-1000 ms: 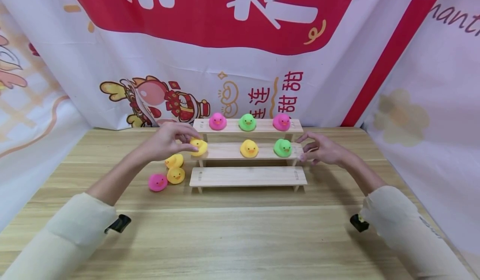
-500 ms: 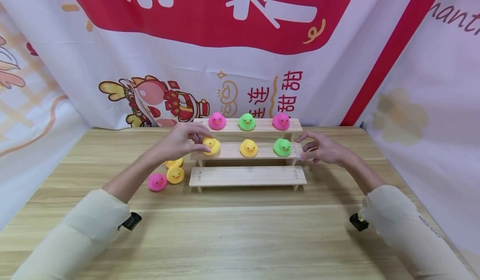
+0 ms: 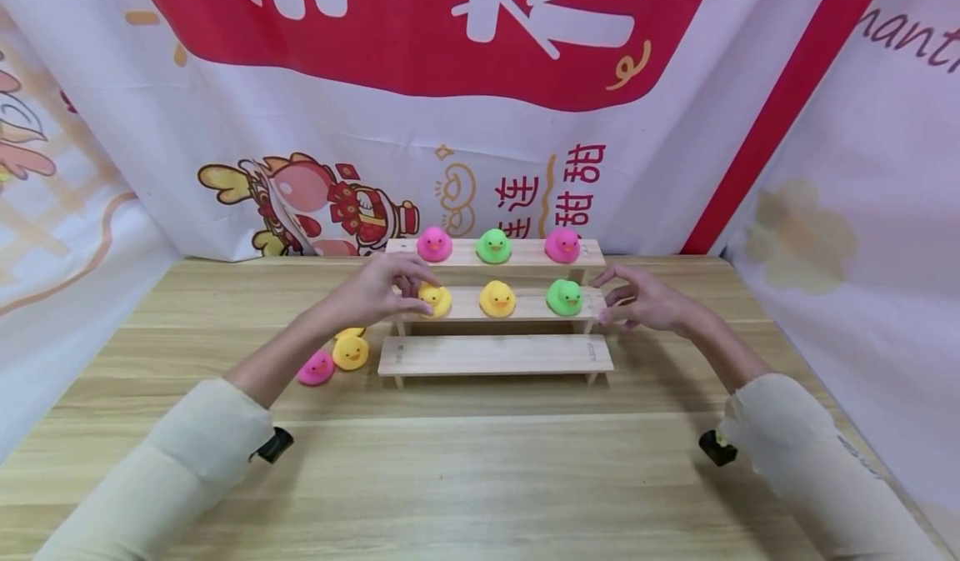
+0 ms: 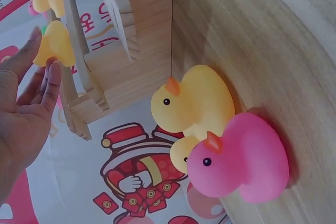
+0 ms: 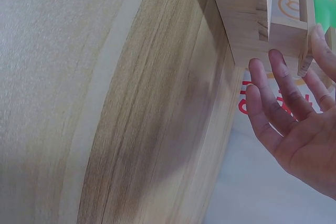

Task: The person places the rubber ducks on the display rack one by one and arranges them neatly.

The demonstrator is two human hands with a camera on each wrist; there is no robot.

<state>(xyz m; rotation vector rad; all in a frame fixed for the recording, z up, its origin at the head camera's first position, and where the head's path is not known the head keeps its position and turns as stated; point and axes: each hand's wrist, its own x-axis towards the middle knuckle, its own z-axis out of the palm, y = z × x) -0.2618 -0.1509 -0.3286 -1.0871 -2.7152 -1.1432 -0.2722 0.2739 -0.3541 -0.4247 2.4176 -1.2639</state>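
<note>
My left hand (image 3: 384,286) pinches a yellow rubber duck (image 3: 438,299) between thumb and fingers, at the left part of the middle step of a wooden three-step shelf (image 3: 495,354). In the left wrist view, thumb and fingertips lie on either side of that duck (image 4: 58,45). Along the same step sit another yellow duck (image 3: 497,299) and a green duck (image 3: 564,297). At the right end of this step is my right hand (image 3: 643,298), its fingers loosely bent and holding nothing. Whether its thumb touches the wood, I cannot tell.
On the top step stand a pink duck (image 3: 434,245), a green duck (image 3: 494,246) and another pink duck (image 3: 562,245). Left of the shelf, a pink duck (image 4: 241,158) and two yellow ducks rest on the table (image 3: 480,478). A printed cloth (image 3: 300,111) hangs behind.
My left hand has carried the yellow duck rightward along the middle step, from its left end toward the other yellow duck. The right hand has stayed in place.
</note>
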